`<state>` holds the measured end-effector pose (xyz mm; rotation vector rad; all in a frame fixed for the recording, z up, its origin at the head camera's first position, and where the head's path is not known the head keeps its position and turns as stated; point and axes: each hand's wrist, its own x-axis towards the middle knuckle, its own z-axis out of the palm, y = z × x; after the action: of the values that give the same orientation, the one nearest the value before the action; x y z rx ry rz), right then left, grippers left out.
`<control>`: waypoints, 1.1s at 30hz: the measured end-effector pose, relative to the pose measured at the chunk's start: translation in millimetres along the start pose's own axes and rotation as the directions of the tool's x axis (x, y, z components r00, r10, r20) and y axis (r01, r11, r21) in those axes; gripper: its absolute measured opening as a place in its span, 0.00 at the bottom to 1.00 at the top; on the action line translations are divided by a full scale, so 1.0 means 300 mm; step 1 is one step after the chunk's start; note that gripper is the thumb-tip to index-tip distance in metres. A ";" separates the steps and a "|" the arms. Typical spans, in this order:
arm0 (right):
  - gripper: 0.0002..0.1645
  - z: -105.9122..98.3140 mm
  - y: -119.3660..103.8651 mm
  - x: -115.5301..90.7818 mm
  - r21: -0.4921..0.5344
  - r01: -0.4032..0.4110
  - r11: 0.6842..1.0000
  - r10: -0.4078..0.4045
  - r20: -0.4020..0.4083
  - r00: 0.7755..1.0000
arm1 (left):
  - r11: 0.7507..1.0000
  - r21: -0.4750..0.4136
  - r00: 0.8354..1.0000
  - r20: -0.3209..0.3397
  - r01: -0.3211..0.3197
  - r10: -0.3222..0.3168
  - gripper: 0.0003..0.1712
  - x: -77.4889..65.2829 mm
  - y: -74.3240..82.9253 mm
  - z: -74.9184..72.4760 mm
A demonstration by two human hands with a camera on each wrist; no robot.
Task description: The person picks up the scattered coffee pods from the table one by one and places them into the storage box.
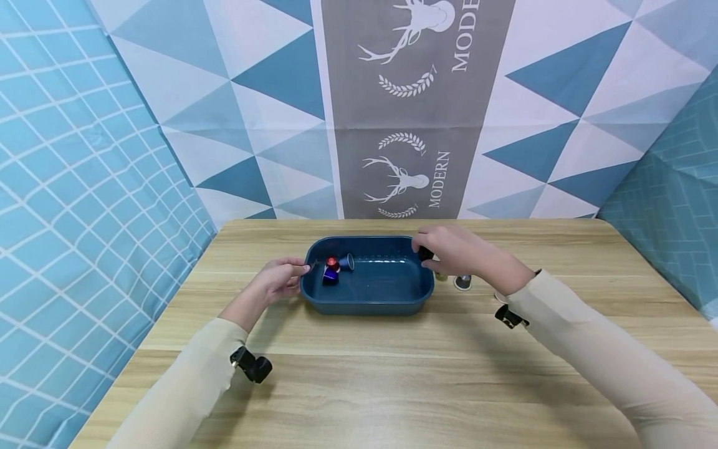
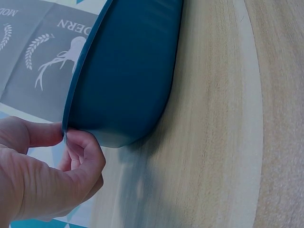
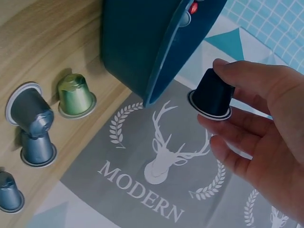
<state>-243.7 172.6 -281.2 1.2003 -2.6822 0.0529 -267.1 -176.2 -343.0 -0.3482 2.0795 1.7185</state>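
A dark blue rectangular bin (image 1: 364, 308) stands on the table. My left hand (image 1: 276, 280) pinches its left rim between thumb and fingers, as the left wrist view shows up close. My right hand (image 1: 457, 251) is at the bin's right end, holding a black coffee capsule (image 3: 213, 95) between thumb and fingers. In the head view that capsule overlaps the bin's far right corner. Inside the bin, toward the left, lie a red capsule (image 1: 333, 262), a dark blue capsule (image 1: 330, 277) and a grey-blue capsule (image 1: 348, 262).
To the right of the bin, a green capsule (image 3: 75, 97) stands on the wooden table (image 1: 359, 380). Several grey-blue capsules are near it, among them a tilted capsule (image 3: 32, 110) against an upright capsule (image 3: 38, 149). A patterned cloth (image 1: 269, 106) hangs behind the table.
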 end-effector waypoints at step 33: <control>0.07 -0.001 -0.023 0.206 0.021 -0.042 0.999 0.031 0.382 0.924 | 1.000 0.005 1.000 0.014 0.002 -0.002 0.26 -0.007 0.004 0.004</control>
<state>-278.6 122.5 -269.0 1.2831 -3.0459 -0.1534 -265.8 -174.8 -341.1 -0.3359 2.0729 1.7093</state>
